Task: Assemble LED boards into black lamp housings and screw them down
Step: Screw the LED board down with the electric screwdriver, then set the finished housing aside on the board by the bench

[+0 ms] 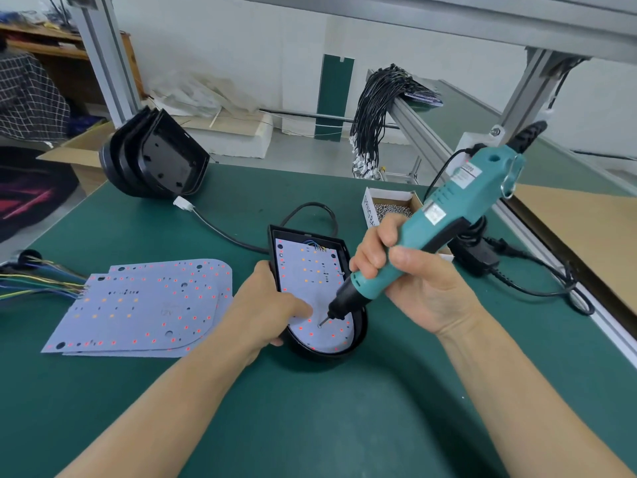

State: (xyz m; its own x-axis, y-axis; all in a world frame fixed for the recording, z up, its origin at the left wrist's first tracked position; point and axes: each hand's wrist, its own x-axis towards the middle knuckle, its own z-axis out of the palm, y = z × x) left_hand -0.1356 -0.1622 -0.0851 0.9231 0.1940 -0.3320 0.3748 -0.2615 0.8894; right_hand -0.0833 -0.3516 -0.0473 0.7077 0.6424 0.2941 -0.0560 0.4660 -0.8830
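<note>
A black lamp housing (358, 334) lies at the table's middle with a white LED board (310, 270) seated inside it. My left hand (265, 305) grips the housing's left edge, its fingers pressing on the board. My right hand (389, 274) holds a teal electric screwdriver (444, 215), tilted, its bit tip touching a screw (320, 326) near the board's rounded lower end. A stack of loose LED boards (144, 301) with coloured wires lies to the left. Several empty black housings (155, 160) stand nested at the back left.
A small white box of screws (389, 207) sits behind my right hand. The screwdriver's black cord and power adapter (479, 257) trail right. A bundle of black cables (375, 112) hangs over the aluminium frame rail. Cardboard (579, 222) lies at the right edge.
</note>
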